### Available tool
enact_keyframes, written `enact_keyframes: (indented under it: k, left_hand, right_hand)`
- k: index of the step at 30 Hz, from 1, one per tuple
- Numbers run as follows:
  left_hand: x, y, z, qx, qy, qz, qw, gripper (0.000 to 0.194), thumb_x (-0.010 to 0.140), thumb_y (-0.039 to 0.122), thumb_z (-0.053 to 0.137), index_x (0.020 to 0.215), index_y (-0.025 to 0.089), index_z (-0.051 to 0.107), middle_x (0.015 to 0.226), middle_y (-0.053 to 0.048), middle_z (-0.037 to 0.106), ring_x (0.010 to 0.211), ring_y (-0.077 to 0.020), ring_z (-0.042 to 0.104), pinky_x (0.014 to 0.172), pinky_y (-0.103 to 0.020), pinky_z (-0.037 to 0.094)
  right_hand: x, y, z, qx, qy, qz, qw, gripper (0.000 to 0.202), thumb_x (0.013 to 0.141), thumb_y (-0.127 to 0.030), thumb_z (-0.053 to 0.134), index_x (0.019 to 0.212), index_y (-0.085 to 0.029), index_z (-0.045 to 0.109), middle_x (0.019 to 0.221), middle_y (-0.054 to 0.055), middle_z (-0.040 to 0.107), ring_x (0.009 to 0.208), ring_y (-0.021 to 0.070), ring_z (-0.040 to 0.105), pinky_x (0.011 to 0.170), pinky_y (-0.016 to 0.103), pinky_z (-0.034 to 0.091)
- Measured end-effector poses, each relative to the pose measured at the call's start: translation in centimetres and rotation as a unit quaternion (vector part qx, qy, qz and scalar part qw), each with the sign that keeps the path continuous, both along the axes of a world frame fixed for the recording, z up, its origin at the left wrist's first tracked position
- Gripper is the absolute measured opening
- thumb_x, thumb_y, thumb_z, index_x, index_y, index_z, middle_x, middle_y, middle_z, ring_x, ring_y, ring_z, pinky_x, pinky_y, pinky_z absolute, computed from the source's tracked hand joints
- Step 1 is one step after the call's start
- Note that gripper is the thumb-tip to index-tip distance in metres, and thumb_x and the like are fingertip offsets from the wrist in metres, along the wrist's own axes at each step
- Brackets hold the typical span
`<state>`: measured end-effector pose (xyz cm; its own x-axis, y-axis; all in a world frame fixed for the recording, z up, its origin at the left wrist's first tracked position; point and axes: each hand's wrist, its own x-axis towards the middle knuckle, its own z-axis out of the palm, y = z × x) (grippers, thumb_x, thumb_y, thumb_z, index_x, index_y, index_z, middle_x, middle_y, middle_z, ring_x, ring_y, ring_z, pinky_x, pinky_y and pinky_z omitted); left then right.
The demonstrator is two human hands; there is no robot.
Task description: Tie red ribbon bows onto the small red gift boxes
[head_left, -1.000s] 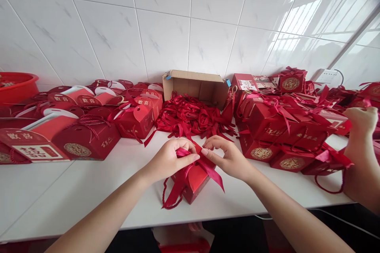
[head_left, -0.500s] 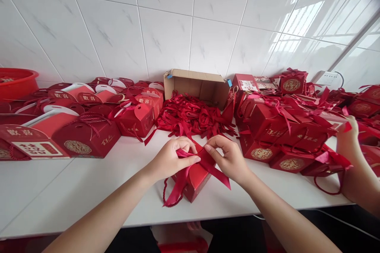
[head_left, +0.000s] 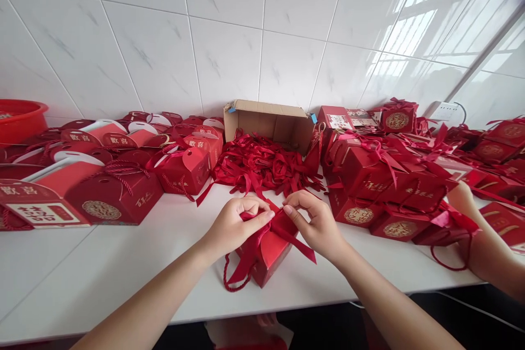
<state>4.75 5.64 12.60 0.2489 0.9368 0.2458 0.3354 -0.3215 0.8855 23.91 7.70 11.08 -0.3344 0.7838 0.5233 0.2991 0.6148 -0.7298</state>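
1. Left hand (head_left: 235, 229): thumb and forefinger pinched together on a red ribbon (head_left: 304, 251).
2. Right hand (head_left: 315, 225): fingers curled, thumb close to forefinger at the same ribbon; whether it grips cannot be told.
3. Small red box (head_left: 274, 249): on the white table (head_left: 143, 276), under the 2 hands, which partly hide its top; cord handle (head_left: 232, 288) at left.
4. Ribbon pile (head_left: 266, 161): behind the box, before an open carton (head_left: 256, 122).
5. Flanking: left-hand boxes (head_left: 137, 194), right-hand stack (head_left: 365, 178), a co-worker's arm (head_left: 492, 251).
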Motion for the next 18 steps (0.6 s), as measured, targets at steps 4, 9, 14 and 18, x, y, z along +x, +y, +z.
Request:
enact_keyframes:
  k: [4, 9, 14, 18]
  left_hand:
    - [0.1, 0.09, -0.27, -0.028, -0.015, -0.021, 0.999, 0.049, 0.078, 0.027, 0.061, 0.056, 0.021, 0.017, 0.088, -0.005, 0.066, 0.086, -0.0186, 0.06, 0.078, -0.031, 0.044]
    - [-0.22, 0.13, -0.64, -0.033, -0.024, -0.024, 0.999, 0.052, 0.073, 0.024, 0.066, 0.055, 0.021, 0.018, 0.089, -0.004, 0.068, 0.093, -0.0203, 0.061, 0.084, -0.032, 0.043]
    - [-0.26, 0.13, -0.59, -0.047, -0.053, -0.024, 0.997, 0.051, 0.076, 0.028, 0.064, 0.055, 0.021, 0.019, 0.083, -0.003, 0.067, 0.096, -0.0217, 0.061, 0.084, -0.032, 0.043]
    - [-0.05, 0.13, -0.33, -0.06, -0.066, -0.006, 0.996, 0.052, 0.079, 0.033, 0.062, 0.055, 0.021, 0.017, 0.079, -0.003, 0.068, 0.09, -0.0215, 0.063, 0.078, -0.032, 0.044]
  right_hand:
    - [0.12, 0.04, -0.31, -0.003, 0.019, -0.005, 1.0, 0.016, 0.088, -0.028, 0.052, 0.076, -0.019, 0.057, 0.085, 0.006, 0.062, 0.081, 0.0171, 0.057, 0.073, 0.03, 0.045]
    - [0.27, 0.05, -0.67, -0.004, 0.034, -0.012, 0.999, 0.016, 0.088, -0.028, 0.054, 0.074, -0.019, 0.057, 0.089, 0.007, 0.061, 0.087, 0.0173, 0.058, 0.074, 0.029, 0.045]
    - [0.14, -0.22, -0.56, -0.004, 0.034, -0.012, 0.999, 0.017, 0.088, -0.026, 0.052, 0.074, -0.018, 0.056, 0.09, 0.007, 0.06, 0.085, 0.0165, 0.058, 0.074, 0.029, 0.045]
    - [-0.03, -0.34, -0.27, 0.003, 0.025, -0.009, 1.0, 0.015, 0.087, -0.025, 0.054, 0.073, -0.018, 0.055, 0.086, 0.006, 0.06, 0.083, 0.0165, 0.058, 0.075, 0.03, 0.046]
